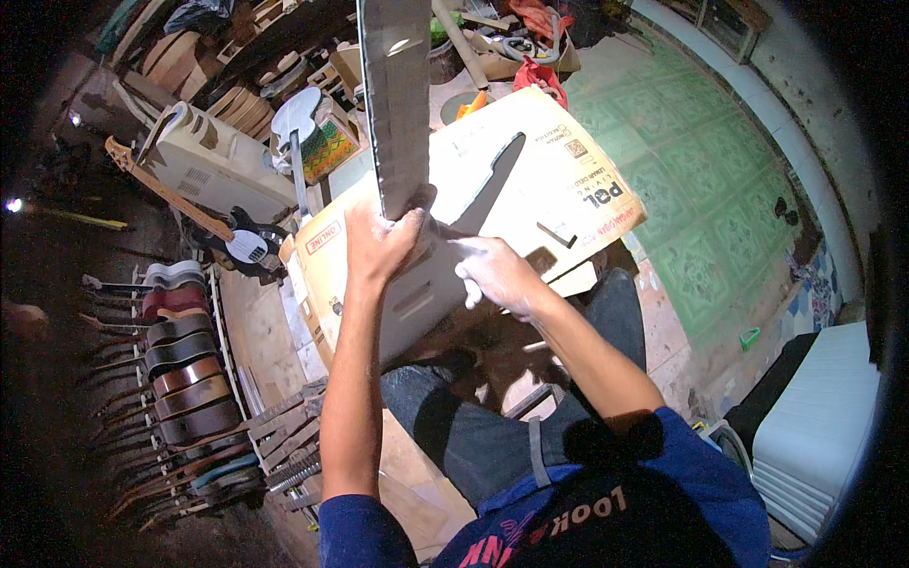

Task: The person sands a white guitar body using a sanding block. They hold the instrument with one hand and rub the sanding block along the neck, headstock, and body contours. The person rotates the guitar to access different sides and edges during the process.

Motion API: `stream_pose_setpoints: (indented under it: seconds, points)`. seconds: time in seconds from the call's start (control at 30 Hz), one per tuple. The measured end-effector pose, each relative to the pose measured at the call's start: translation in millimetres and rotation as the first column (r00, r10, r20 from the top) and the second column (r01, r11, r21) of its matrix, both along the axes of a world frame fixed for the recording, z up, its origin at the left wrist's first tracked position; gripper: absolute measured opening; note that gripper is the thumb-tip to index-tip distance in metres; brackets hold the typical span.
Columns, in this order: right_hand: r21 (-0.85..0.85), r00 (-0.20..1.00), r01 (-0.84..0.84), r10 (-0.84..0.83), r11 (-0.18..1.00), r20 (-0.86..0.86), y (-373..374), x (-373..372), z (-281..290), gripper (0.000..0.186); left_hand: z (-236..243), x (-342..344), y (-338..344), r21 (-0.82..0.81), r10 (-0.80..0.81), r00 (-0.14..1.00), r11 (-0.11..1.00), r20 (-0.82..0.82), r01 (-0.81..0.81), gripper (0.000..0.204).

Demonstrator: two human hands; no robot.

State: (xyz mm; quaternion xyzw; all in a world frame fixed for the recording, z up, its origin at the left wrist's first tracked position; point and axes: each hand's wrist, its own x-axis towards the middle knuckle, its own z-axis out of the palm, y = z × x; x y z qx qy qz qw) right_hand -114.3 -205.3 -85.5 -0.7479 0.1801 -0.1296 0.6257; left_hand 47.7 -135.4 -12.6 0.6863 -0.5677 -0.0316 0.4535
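- A person's left hand (379, 239) clasped a long, flat grey panel (398, 104) at the center of the frame, fingers closed on its lower end as it rose to the top edge.
- The right hand (500, 275), its fingers dusted white and partly curled, was just beside the panel's lower end; whether it gripped anything could not be told.
- Beneath them lay a printed cardboard sheet (540, 118), a short dark strip (556, 235) on its right part.
- Guitars (194, 379) lined a rack at lower left; green patterned flooring (682, 189) spread at upper right.
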Motion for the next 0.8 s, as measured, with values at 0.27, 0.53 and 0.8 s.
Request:
stream_pose_setpoints:
  seconds: [0.27, 0.53, 0.8]
  points:
    - [-0.124, 1.0, 0.022, -0.024, 0.992, -0.015, -7, 9, -22, 0.025, -5, 6, -4, -0.017, -0.068, 0.996, 0.997, 0.056, 0.069, 0.031]
    - [0.326, 0.994, 0.106, -0.094, 0.939, -0.05, -8, 5, -5, 0.023, 0, -1, -3, -0.075, -0.047, 0.996, 0.996, 0.081, 0.053, 0.03]
    - [-0.409, 0.961, 0.261, -0.273, 0.874, 0.029, -2, 15, -11, 0.034, -4, 1, -2, -0.122, -0.056, 0.993, 0.99, 0.101, 0.068, 0.029]
